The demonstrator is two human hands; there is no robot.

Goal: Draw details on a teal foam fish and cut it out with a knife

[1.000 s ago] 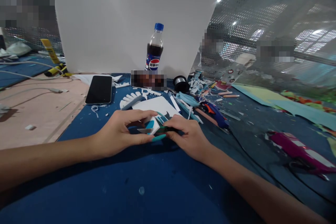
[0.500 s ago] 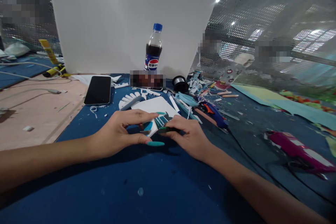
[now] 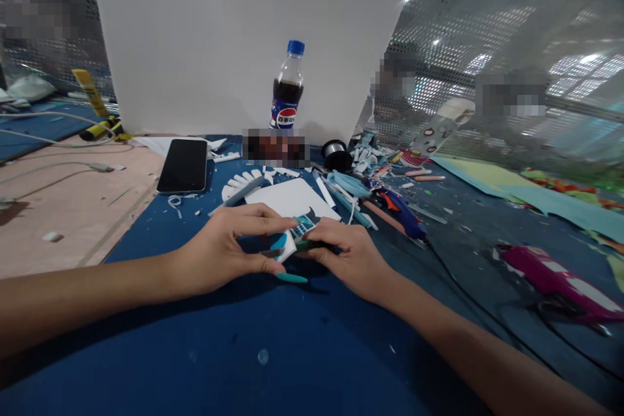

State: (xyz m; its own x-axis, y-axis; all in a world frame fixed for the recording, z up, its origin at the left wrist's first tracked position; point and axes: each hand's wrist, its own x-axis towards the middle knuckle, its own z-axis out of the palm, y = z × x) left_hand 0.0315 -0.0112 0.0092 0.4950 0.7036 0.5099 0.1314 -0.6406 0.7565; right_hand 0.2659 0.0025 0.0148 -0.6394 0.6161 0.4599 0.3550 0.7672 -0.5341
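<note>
My left hand [image 3: 229, 244] grips a small white and teal craft piece [image 3: 288, 248] between its thumb and fingers. Its upper part shows a teal grid with pale squares, and a long teal oval tip [image 3: 292, 278] points out by the thumb. From the other side, my right hand [image 3: 348, 247] is closed around a dark green knife handle [image 3: 308, 245], whose thin grey blade seems to reach past the piece on the left. The fingers hide part of both things. Both hands are just above the blue table mat [image 3: 234, 344].
Behind the hands lie a white sheet [image 3: 290, 198] and a white ribbed piece [image 3: 241, 185]. A black phone [image 3: 182, 166], cola bottle [image 3: 287, 94] and wire spool [image 3: 336, 156] stand farther back. To the right are a blue glue gun [image 3: 402, 213], a magenta corded tool [image 3: 556, 283] and scraps.
The craft piece has tilted slightly in my left hand, and its teal oval tip sits a little lower. Both hands keep their grip. The view has shifted slightly.
</note>
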